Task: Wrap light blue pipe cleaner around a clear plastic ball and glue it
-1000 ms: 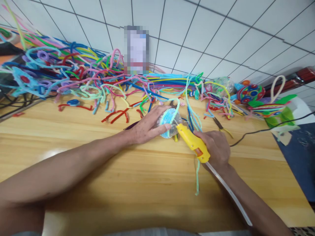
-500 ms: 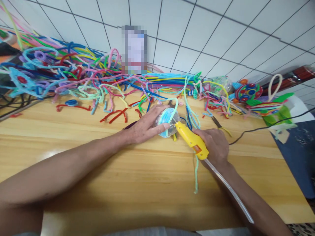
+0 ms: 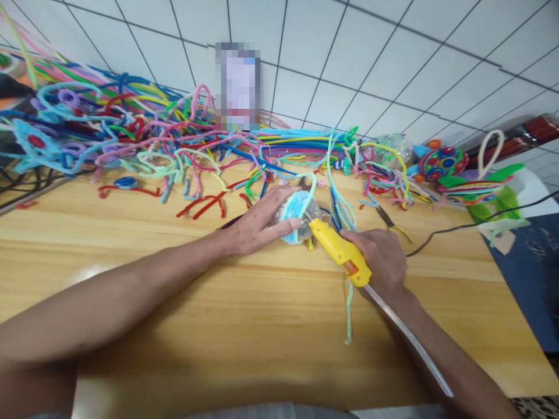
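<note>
My left hand point(image 3: 262, 224) is wrapped round a clear, rounded object point(image 3: 297, 215) partly covered with blue and pale green pipe cleaner. Its thumb lies across the near side. In my right hand point(image 3: 384, 259) is a yellow glue gun point(image 3: 343, 253), its tip at the right side of the clear object. A long clear glue stick point(image 3: 408, 337) sticks out of the gun's rear end. One pale green strand point(image 3: 348, 314) hangs or lies below the gun, its upper part hidden. The fingers of my right hand are mostly hidden behind the gun.
Many coloured pipe cleaners point(image 3: 131, 125) lie tangled along the back of the wooden table point(image 3: 209, 343). Pliers point(image 3: 386, 218) and a black cable point(image 3: 463, 228) are at the right. A decorated ball point(image 3: 443, 163) sits at the back right. A blurred upright rectangle point(image 3: 239, 87) stands against the tiled wall.
The glue gun has shifted very slightly, its tip a little left and its rear end a little lower. Both hands keep their holds.
</note>
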The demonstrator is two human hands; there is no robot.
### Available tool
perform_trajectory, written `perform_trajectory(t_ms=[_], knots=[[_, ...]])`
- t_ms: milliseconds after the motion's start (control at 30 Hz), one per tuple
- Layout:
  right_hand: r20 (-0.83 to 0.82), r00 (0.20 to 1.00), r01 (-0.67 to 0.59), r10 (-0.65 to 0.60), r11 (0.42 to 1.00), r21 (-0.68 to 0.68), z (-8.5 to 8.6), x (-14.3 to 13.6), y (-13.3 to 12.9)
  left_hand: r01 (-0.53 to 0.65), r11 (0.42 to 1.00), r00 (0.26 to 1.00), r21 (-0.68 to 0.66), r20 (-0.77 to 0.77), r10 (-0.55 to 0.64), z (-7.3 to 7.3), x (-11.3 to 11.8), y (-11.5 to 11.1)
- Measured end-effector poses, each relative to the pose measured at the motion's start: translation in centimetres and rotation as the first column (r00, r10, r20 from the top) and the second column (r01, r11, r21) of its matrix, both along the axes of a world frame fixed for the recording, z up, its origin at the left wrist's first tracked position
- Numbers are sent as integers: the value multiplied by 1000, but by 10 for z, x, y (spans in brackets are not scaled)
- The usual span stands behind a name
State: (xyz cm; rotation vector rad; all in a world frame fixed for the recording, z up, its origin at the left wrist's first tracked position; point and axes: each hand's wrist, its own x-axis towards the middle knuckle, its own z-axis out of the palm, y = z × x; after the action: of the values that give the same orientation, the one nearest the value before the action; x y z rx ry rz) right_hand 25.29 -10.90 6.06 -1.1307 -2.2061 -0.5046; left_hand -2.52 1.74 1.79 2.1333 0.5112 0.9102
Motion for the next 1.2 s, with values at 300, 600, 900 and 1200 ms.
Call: perform_trajectory(t_ms=[300,600,900,1200], knots=[[-5,1000,5,-5,1000,4,3,-2,0,-1,1000,1000,25,11,1,-4,0,0],[-16,1000,19,-20,1000,-12,0,-1,-1,-11,1000,1000,15,-18,11,-3,0,1],[-13,1000,17,-17,1000,-20,0,0,0,4,999,1000,32,-12,-3,2,1,0],[-301,870,303,-391,905,-298,3,22,0,-23,1000,999,11,-23,23,-3,-1,0]])
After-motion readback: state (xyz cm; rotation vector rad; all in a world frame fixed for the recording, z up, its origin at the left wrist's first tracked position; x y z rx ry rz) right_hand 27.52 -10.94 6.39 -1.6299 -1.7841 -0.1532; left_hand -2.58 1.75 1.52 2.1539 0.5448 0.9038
